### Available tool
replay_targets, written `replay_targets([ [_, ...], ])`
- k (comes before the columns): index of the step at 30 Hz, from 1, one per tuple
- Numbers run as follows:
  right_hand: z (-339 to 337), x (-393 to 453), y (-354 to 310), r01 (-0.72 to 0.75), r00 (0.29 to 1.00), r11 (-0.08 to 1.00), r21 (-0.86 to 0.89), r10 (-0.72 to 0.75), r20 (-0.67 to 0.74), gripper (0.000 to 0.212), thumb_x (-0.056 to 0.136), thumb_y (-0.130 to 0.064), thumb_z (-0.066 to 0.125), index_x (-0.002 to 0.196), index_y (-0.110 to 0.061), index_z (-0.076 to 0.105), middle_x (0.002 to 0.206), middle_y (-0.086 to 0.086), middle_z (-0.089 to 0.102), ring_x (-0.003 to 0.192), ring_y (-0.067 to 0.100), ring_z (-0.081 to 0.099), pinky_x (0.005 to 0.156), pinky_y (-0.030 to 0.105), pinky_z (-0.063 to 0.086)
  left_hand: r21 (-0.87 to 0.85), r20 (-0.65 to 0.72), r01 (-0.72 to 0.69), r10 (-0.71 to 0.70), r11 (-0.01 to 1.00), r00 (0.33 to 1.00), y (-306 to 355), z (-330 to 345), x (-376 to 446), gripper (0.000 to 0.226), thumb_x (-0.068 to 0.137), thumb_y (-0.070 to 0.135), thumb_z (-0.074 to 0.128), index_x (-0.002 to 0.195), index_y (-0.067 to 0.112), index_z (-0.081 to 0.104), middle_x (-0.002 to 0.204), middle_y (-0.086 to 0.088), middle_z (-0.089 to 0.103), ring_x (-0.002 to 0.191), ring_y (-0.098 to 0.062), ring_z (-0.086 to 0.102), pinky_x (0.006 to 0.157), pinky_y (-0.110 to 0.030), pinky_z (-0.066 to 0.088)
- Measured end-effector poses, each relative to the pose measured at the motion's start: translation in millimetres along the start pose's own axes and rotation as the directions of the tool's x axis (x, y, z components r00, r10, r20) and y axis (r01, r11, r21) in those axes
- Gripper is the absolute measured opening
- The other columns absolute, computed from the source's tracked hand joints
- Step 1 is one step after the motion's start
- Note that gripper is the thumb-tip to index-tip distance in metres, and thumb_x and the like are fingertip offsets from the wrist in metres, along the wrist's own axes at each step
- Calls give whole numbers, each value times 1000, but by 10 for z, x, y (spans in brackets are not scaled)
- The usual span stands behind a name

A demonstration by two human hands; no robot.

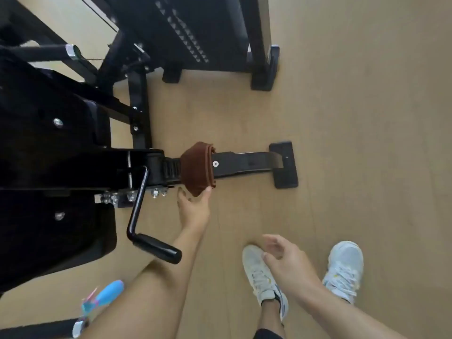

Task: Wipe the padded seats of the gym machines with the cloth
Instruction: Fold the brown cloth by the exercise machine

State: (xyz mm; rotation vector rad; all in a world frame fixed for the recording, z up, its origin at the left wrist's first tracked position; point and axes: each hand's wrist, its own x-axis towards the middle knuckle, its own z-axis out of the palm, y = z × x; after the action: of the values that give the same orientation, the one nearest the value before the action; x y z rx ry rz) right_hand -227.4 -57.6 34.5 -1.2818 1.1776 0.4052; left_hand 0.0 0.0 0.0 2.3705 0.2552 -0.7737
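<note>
the cloth [197, 168], brown and folded, lies draped over the machine's black floor bar [247, 162], just ahead of my left hand [194, 209]. my left fingertips touch its hanging lower corner, thumb and fingers spread, not yet closed on it. my right hand [285, 256] hangs open and empty, nearer my body, above my shoes [261, 272]. judgement: the cloth is light, soft and limp; the folds will slip apart unless i pinch all layers together at that corner. a crank handle [156, 248] juts out left of my left forearm. the wood-look floor [367, 118] is smooth and bare; black padding [49, 241] sits further left.
</note>
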Motion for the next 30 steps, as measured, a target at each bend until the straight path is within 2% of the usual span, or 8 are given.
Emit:
replay_targets([
  [5,90,73,204,-51,996,998,-48,54,74,34,97,-27,58,128,-43,58,116,-23,64,102,2,63,83,23,48,-23,40,-45,46,999,998,172,58,138,41,86,34,76,122,17,64,109,4,68,101,-17,63,86,-25,41],
  [8,4,-20,170,-51,998,998,-40,52,38,35,97,-26,58,128,-40,59,117,-21,65,96,-3,62,77,19,46,-85,55,-36,40,996,998,206,72,-207,29,92,34,69,116,18,66,102,6,71,94,-16,68,78,-24,47],
  [12,-282,-365,-16,-21,999,999,36,22,-30,42,96,-23,59,136,-34,56,115,-18,62,101,0,59,83,20,45,-157,99,113,-98,981,990,458,53,-909,27,90,34,67,107,14,65,89,-8,73,65,-23,70,49,-26,49],
  [16,-729,-1072,-284,87,992,996,-28,-89,-85,68,92,-25,66,147,-48,35,122,-22,56,102,6,62,93,33,52,-122,324,200,-152,972,934,801,-135,-1956,35,89,47,66,108,17,70,84,-4,74,65,-21,66,52,-25,46],
  [20,-1258,-2017,-597,327,934,925,-192,-348,-86,86,88,-22,69,151,-57,22,130,-31,42,112,-4,55,88,11,46,-40,567,241,-177,970,804,1309,-539,-3108,45,97,52,55,102,10,69,61,2,66,46,-11,57,44,-20,39],
  [22,-1495,-2452,-737,392,905,875,-283,-422,-52,83,86,-22,69,151,-53,29,131,-26,42,117,-3,51,88,7,42,-1,615,266,-209,964,760,1526,-776,-3548,52,98,57,49,105,9,69,67,-1,70,47,-13,59,45,-20,39],
  [26,-1799,-3114,-958,518,811,736,-435,-584,-22,65,83,-35,70,143,-45,49,142,-16,41,130,3,40,105,23,42,-67,617,270,-173,960,767,1800,-1237,-4157,38,99,45,52,108,12,68,81,-10,73,57,-22,62,51,-27,43],
  [30,-1785,-3460,-1130,668,662,592,-451,-750,-5,42,88,-25,76,126,-41,67,127,-31,55,118,-6,51,99,22,49,-189,572,260,-109,947,813,1858,-1640,-4452,32,95,38,60,112,12,70,91,-12,75,78,-26,66,62,-31,47],
])
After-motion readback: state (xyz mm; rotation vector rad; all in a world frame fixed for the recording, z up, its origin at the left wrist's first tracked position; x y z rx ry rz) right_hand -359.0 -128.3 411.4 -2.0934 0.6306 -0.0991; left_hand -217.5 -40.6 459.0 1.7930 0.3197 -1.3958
